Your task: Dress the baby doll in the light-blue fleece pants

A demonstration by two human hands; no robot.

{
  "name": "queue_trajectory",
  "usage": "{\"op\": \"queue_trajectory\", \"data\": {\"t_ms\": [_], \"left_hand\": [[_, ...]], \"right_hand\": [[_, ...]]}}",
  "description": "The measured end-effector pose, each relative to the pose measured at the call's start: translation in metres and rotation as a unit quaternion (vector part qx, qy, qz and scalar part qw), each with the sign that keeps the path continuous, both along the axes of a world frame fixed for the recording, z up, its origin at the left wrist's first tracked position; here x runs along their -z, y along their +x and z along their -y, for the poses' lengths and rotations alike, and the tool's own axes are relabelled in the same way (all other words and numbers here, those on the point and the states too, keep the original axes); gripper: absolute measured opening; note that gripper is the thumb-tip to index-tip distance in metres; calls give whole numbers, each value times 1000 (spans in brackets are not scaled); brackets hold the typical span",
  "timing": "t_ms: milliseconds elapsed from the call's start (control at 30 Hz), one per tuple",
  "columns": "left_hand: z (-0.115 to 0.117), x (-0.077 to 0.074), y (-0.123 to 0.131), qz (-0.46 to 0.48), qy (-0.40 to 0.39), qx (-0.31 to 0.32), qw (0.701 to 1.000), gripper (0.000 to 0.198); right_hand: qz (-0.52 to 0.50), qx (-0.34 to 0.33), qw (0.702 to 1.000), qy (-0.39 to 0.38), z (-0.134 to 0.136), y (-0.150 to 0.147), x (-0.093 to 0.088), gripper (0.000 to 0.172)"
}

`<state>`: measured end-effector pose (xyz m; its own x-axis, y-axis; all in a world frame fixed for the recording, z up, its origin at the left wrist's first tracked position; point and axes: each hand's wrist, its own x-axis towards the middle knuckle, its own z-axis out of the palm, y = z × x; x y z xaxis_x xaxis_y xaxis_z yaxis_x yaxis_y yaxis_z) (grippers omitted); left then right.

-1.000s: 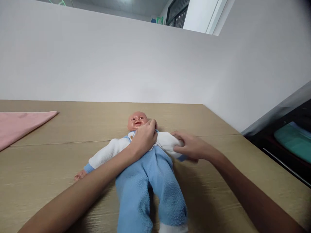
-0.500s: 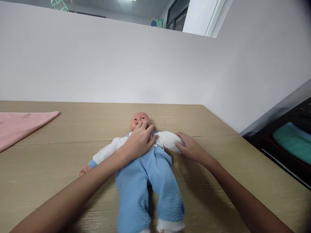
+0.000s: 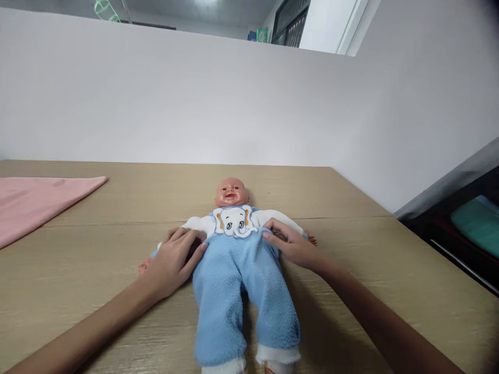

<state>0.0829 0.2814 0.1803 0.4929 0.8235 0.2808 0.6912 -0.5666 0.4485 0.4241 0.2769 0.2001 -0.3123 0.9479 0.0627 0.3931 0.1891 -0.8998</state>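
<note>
A baby doll (image 3: 231,192) lies on its back with its head away from me. It wears blue fleece trousers (image 3: 222,280) with white cuffs, and a white-sleeved top with an elephant face patch (image 3: 236,222) on the chest. At the left side of the waist, my left hand (image 3: 173,257) has its fingers curled and its thumb against the trousers' edge. My right hand (image 3: 290,244) pinches the trousers' edge at the right side of the waist. Both doll arms stretch outward, partly covered by my hands.
The doll rests on a wooden table (image 3: 358,280). A pink cloth (image 3: 42,202) lies at the far left. Behind the table stands a white wall (image 3: 175,104). Dark furniture with a green item (image 3: 475,223) is at the right, beyond the table edge.
My left hand has moved from the doll's chest and chin down to the left waist, uncovering the elephant patch. My right hand has left the sleeve and moved to the right waist.
</note>
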Motion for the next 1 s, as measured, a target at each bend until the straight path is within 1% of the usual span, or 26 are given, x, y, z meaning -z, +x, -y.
{"op": "queue_trajectory", "data": {"t_ms": [33, 100, 167, 233, 333, 433, 533, 633, 700, 767, 867, 933, 1000], "left_hand": [[2, -2, 1, 0, -14, -1, 1000, 31], [4, -9, 2, 8, -64, 3, 998, 34], [4, -16, 1, 26, -134, 10, 991, 38], [2, -19, -1, 52, -193, -8, 980, 43], [-2, -19, -5, 78, -241, -45, 966, 52], [-5, -15, -6, 73, -238, -62, 967, 53], [-7, -12, -5, 56, -187, -45, 980, 51], [-10, -14, -7, 37, -147, -10, 988, 51], [-10, -20, -9, 53, -156, -1, 986, 46], [-9, -30, -10, 98, -197, 17, 975, 42], [-8, -44, -10, 177, -286, 38, 941, 37], [-8, -47, -9, 221, -337, 31, 915, 33], [-10, -42, -9, 240, -367, 29, 898, 32]], "right_hand": [[-54, 0, 998, -39, -6, 2, 2, 35], [-141, 15, 984, -106, -15, 4, 8, 39], [-175, 29, 976, -130, -21, 1, 15, 42], [-165, 36, 980, -103, -23, -5, 22, 41], [-126, 57, 990, -16, -22, -11, 30, 36], [-46, 100, 992, 63, -14, -11, 35, 30], [39, 133, 984, 109, -5, -9, 39, 28], [63, 136, 979, 135, 2, -7, 44, 23], [65, 133, 980, 133, 7, -5, 47, 18], [65, 136, 982, 117, 10, -2, 49, 15], [51, 148, 983, 98, 13, 0, 53, 18], [20, 158, 983, 91, 13, 1, 55, 23], [-22, 168, 982, 85, 12, 0, 57, 26]]}}
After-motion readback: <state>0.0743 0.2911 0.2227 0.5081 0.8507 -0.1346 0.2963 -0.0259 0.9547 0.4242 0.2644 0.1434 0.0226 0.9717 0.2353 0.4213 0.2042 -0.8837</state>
